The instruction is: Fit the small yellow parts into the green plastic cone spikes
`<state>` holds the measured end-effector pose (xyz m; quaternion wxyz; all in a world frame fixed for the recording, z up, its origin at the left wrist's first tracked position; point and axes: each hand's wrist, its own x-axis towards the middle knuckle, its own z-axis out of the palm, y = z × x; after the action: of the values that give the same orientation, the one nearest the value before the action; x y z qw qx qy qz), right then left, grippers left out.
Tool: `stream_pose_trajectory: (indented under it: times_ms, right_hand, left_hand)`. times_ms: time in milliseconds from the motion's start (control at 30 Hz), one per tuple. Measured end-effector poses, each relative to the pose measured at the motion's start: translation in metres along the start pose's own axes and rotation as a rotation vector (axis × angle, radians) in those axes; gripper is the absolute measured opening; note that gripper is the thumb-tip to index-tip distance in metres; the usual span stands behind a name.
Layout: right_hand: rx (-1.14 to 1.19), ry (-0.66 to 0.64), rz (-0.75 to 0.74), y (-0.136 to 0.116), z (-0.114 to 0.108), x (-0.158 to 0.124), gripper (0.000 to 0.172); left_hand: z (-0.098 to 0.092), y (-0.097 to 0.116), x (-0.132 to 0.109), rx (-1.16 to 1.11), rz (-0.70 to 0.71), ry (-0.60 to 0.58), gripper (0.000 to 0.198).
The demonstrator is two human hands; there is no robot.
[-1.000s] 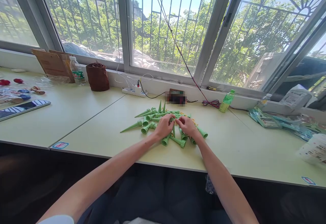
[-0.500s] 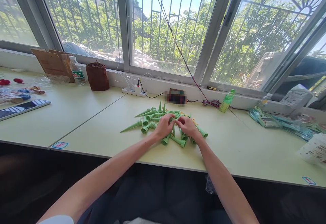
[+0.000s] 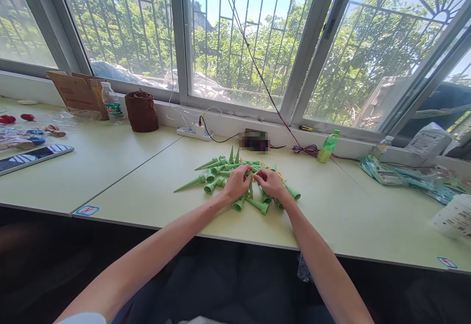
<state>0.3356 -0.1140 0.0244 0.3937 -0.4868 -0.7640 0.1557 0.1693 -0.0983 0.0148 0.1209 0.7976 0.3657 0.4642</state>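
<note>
Several green plastic cone-shaped watering spikes (image 3: 190, 183) lie heaped on the table, some on their sides and a few standing point up. Small yellow pieces (image 3: 281, 176) are scattered among them. Over the middle of the heap, my left hand (image 3: 238, 182) is closed on a green spike (image 3: 251, 189) whose tip points down. Close beside it, my right hand (image 3: 270, 182) has its fingers pinched together near the spike's top. Whatever sits between those fingertips is too small to make out. Both hands partly cover the spikes beneath them.
Along the window side stand a brown pouch (image 3: 142, 112), a power strip (image 3: 193, 132), a coiled cable (image 3: 307, 150) and a green bottle (image 3: 328, 146). A tablet (image 3: 35, 158) lies at left. Plastic packets (image 3: 390, 172) and a white tissue roll (image 3: 456, 216) are at right.
My right hand's fingertips have shifted slightly right, a little farther from my left hand. The left hand and its spike stay in place.
</note>
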Motion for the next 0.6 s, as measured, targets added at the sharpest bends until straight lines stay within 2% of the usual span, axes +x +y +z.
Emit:
stream_pose_trajectory:
  times_ms: [133,400,600]
  right_hand:
    - [-0.019,-0.004,-0.005,-0.0006,-0.0003,-0.0002,0.023]
    - [-0.066,-0.014,-0.017,0.0034,0.0007,0.001,0.04]
    - [0.005,0.0,-0.001,0.0024,0.0008,0.0002,0.018]
  left_hand:
    - [0.0011,-0.0009,0.0004,-0.006,-0.006,-0.009,0.013]
    - [0.0007,-0.0001,0.0009,-0.002,0.004,-0.013,0.013]
    - [0.001,-0.0007,0.0006,0.003,-0.006,0.007,0.012]
